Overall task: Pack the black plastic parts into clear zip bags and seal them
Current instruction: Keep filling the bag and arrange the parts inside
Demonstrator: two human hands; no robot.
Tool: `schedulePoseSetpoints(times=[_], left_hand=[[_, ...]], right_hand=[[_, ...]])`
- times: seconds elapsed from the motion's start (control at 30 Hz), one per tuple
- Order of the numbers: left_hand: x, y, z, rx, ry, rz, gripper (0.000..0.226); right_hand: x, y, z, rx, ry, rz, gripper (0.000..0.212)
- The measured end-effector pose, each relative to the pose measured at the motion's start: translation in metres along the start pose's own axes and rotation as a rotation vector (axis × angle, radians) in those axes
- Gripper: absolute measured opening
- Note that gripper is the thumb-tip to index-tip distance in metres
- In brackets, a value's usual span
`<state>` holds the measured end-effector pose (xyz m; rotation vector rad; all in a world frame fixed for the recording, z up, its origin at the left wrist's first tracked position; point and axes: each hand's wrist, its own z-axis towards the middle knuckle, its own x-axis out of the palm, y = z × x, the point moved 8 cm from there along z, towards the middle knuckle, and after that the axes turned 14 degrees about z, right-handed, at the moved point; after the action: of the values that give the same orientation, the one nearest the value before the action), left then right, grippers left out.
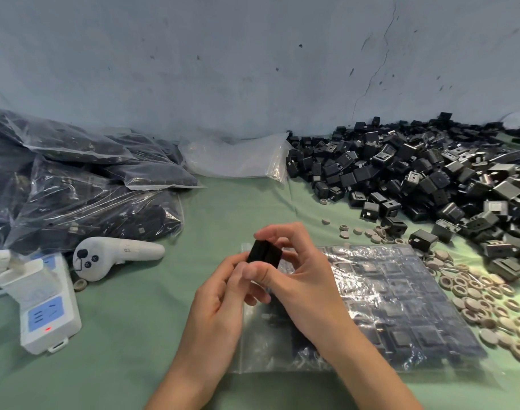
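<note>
A black plastic part (264,253) is held up at centre, above the open left end of a clear zip bag (400,309). The bag lies flat on the green cloth and is filled with rows of black parts. My left hand (220,300) pinches the part's lower left side with curled fingers. My right hand (297,273) grips the same part from the right, thumb underneath and fingers curled over the top. A large heap of loose black parts (415,173) covers the back right of the table.
Filled, sealed bags (75,187) pile up at the left, and empty clear bags (238,158) lie against the wall. A white controller (110,255) and a white power strip (42,303) sit at the left. Beige rings and discs (483,297) are scattered right of the bag.
</note>
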<state>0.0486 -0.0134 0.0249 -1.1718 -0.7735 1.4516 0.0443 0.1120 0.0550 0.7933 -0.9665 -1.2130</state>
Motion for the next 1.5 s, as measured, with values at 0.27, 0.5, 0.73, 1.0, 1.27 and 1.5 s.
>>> schedulePoseSetpoints(times=[0.27, 0.5, 0.73, 1.0, 1.27, 1.5], left_hand=[[0.005, 0.014, 0.003, -0.100, 0.023, -0.187, 0.048], [-0.060, 0.042, -0.014, -0.335, -0.427, 0.348, 0.025], [-0.044, 0.018, -0.024, -0.187, -0.271, 0.935, 0.024], [-0.026, 0.025, -0.031, -0.162, 0.021, 0.927, 0.031], [-0.022, 0.022, -0.029, -0.058, 0.012, 0.938, 0.030], [-0.020, 0.017, -0.030, -0.009, -0.002, 0.891, 0.029]], right_hand=[[0.012, 0.006, -0.007, -0.042, 0.033, -0.025, 0.020], [-0.012, 0.026, -0.051, -0.303, -0.188, -0.845, 0.036], [-0.052, 0.025, -0.090, -0.130, -0.324, -1.149, 0.042], [-0.051, -0.006, -0.083, 0.135, -0.126, -1.271, 0.048], [-0.052, -0.005, -0.082, 0.107, -0.156, -1.261, 0.041], [-0.051, -0.004, -0.082, 0.078, -0.158, -1.264, 0.040]])
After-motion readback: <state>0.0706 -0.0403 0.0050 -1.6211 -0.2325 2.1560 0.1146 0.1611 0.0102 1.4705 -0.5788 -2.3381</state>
